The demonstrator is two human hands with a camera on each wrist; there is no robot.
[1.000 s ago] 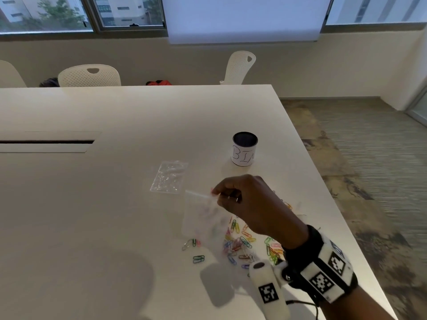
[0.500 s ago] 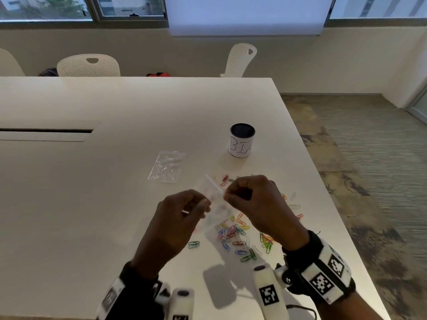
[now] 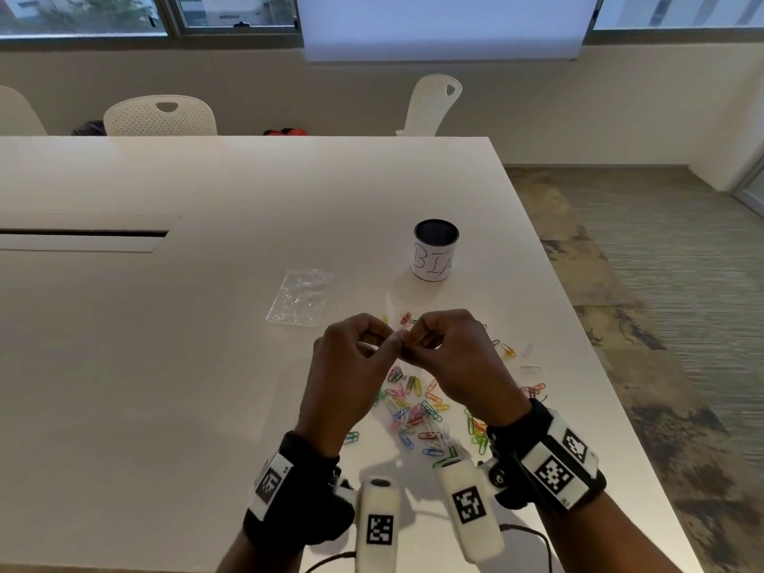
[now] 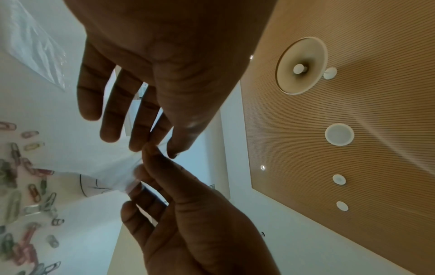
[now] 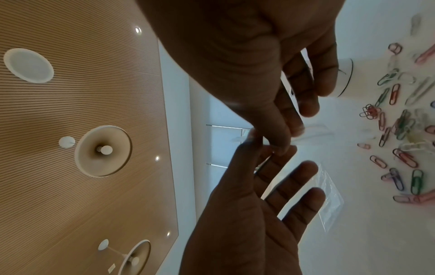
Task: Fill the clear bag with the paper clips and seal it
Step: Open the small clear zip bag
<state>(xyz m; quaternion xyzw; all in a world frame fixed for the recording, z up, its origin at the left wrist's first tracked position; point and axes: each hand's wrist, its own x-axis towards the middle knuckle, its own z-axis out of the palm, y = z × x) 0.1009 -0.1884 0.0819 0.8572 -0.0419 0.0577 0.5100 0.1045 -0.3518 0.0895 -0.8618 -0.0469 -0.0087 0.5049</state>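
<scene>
Both hands meet above the table and pinch a small clear bag (image 4: 113,176) at its top edge. In the head view only a pale sliver of the bag (image 3: 388,308) shows above the knuckles. My left hand (image 3: 388,344) pinches it between thumb and forefinger, and my right hand (image 3: 412,344) does the same from the other side. The left wrist view has the left hand (image 4: 162,147) above and the right hand's fingers (image 4: 150,173) below, on the bag. Coloured paper clips (image 3: 413,411) lie scattered on the white table (image 3: 165,366) under and right of the hands.
A small pile of spare clear bags (image 3: 299,295) lies left of a white cup marked BIN (image 3: 435,250). The table's right edge (image 3: 578,324) is close to the clips. White chairs (image 3: 161,117) stand at the far side. A cable slot (image 3: 82,233) lies far left.
My left hand came up into view and took hold of the bag that the right hand alone held. The two hands then drew together at the bag's top edge.
</scene>
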